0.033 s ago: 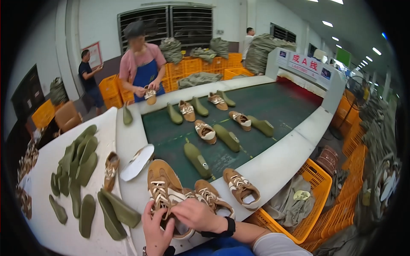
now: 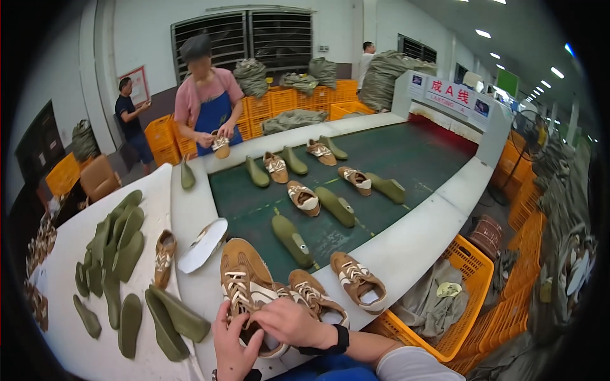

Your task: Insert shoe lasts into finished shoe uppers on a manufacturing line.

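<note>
A brown sneaker with white laces and stripes point(image 2: 244, 257) stands toe-away at the near edge of the white worktop. My left hand point(image 2: 230, 343) is closed around its opening, thumb and fingers by the upper eyelets. My right hand point(image 2: 289, 322) pinches at the top of the lacing, seemingly on the lace; the fingertips partly hide it. Touching its right side is a second brown sneaker point(image 2: 310, 289), half covered by my right hand. Another brown sneaker point(image 2: 357, 279) lies farther right on the white ledge. White insole-shaped pieces point(image 2: 202, 247) lie beyond the left side.
Green shoe lasts point(image 2: 130, 324) pile up at the left beside a small brown sneaker point(image 2: 164, 257). More sneakers and lasts sit on the green conveyor belt point(image 2: 248, 209). An orange crate point(image 2: 473, 270) holding cloth stands at the right. Across the belt, a co-worker point(image 2: 213, 105) handles a shoe.
The whole picture has shifted very slightly to the left. My hands stay at the sneaker's lacing, with only a tiny movement of the fingers.
</note>
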`<state>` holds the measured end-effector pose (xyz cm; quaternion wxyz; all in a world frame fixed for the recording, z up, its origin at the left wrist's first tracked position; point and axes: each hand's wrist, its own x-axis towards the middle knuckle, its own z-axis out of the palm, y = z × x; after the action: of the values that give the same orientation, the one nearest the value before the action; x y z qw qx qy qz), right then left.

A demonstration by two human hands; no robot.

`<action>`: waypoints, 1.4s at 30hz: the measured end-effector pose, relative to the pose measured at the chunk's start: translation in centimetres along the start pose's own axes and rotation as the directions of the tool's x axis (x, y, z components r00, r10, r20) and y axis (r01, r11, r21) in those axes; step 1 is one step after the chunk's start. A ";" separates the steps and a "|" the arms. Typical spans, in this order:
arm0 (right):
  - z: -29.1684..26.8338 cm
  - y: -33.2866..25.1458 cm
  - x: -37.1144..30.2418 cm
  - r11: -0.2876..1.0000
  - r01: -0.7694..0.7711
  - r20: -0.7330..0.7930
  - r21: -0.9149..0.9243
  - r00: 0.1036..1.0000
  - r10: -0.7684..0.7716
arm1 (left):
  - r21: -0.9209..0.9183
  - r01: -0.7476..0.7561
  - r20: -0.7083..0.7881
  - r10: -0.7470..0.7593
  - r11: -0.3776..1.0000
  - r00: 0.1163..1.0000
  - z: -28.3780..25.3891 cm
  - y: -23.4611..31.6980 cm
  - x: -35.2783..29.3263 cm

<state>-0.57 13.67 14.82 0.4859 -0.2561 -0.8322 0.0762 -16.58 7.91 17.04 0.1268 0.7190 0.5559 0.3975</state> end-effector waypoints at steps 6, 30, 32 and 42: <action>-0.3 0.1 -0.2 0.994 0.024 -0.071 0.108 0.997 -0.017 | 0.098 -0.083 -0.066 0.090 0.992 0.994 0.8 -0.3 0.1; 1.1 -1.4 -4.1 0.997 -0.020 0.148 -0.078 0.988 0.031 | 0.065 -0.040 -0.194 0.052 0.997 0.980 0.5 -2.0 -0.7; -1.3 -0.4 -3.3 0.995 -0.096 0.077 -0.031 0.992 0.098 | -0.138 -0.047 -0.251 0.011 0.989 0.968 1.5 -2.9 -0.7; -10.9 5.2 -6.8 0.555 -0.745 -0.215 0.369 0.513 0.831 | 0.304 0.052 0.124 -0.094 0.951 0.988 4.7 -10.5 -3.7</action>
<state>13.20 13.43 13.30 0.5683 -0.5591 -0.5012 0.3365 -20.82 9.48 5.86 0.0688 0.7344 0.6258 0.2536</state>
